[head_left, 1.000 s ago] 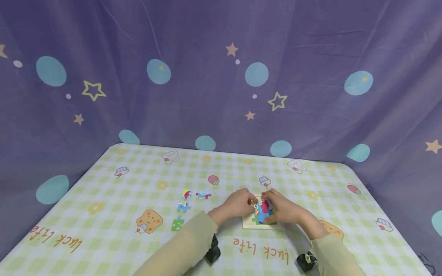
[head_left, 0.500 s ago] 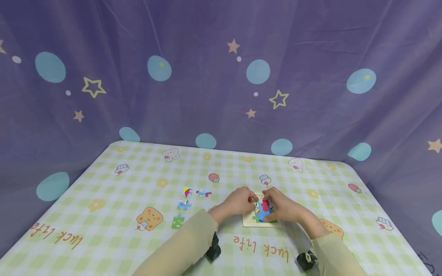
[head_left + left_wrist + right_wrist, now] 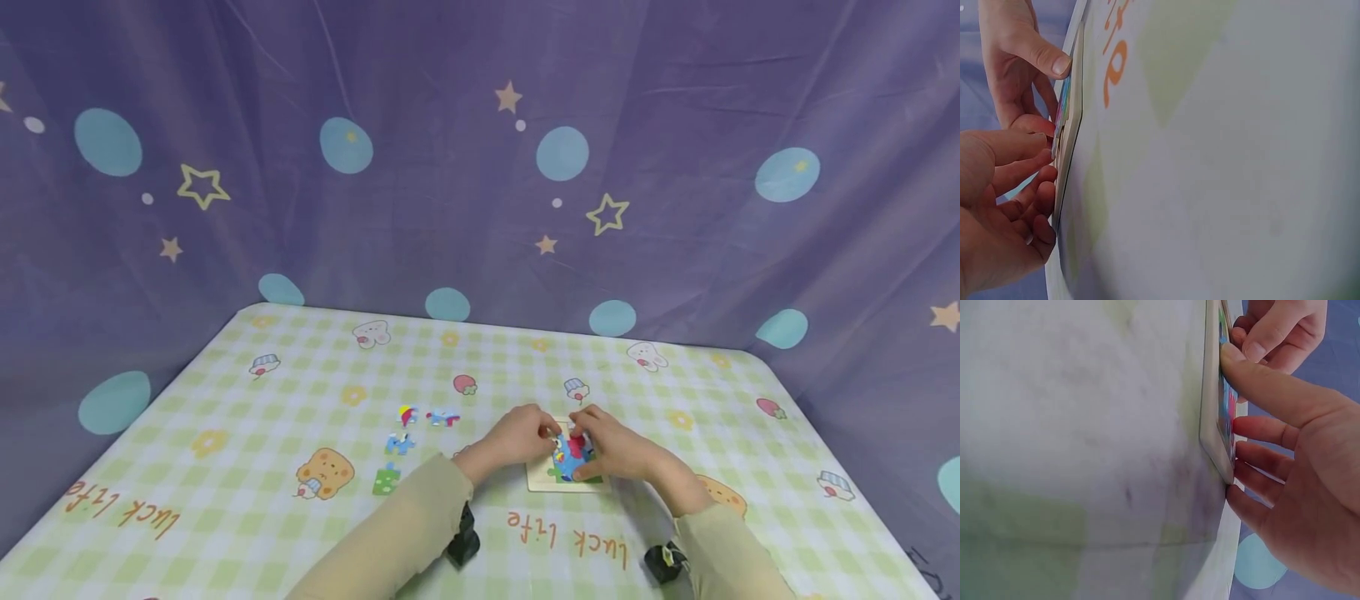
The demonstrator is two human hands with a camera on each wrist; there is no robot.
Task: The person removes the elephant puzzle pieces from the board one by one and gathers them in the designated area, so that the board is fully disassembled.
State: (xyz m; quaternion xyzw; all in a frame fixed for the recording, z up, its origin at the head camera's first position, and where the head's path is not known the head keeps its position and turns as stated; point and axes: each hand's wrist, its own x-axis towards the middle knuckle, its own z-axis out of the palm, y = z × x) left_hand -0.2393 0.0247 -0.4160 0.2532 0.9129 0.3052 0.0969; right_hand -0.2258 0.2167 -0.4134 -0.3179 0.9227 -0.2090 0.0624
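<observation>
A small wooden puzzle board (image 3: 538,481) lies on the table, with joined jigsaw pieces (image 3: 567,463) in blue, red and green on its right part. My left hand (image 3: 519,437) is at the upper left of the picture, thumb and index finger pinching a jigsaw piece (image 3: 1054,147) at its edge; the fingers hide most of that piece. From the right, my right hand (image 3: 617,448) spans the joined pieces. Its thumb (image 3: 1254,375) presses on their near side, while its other fingers rest along the far side and the board's edge.
Left of the board lie loose jigsaw pieces: one yellow and red (image 3: 407,415), one blue and red (image 3: 443,417), one blue (image 3: 400,444) and one green (image 3: 387,480). A checked cloth (image 3: 262,467) covers the table. Behind it hangs a purple curtain (image 3: 450,208).
The head view has tilted slightly, so the table sits a little higher in the picture. Both hands stay at the board, with only slight finger movement; the loose pieces lie as before.
</observation>
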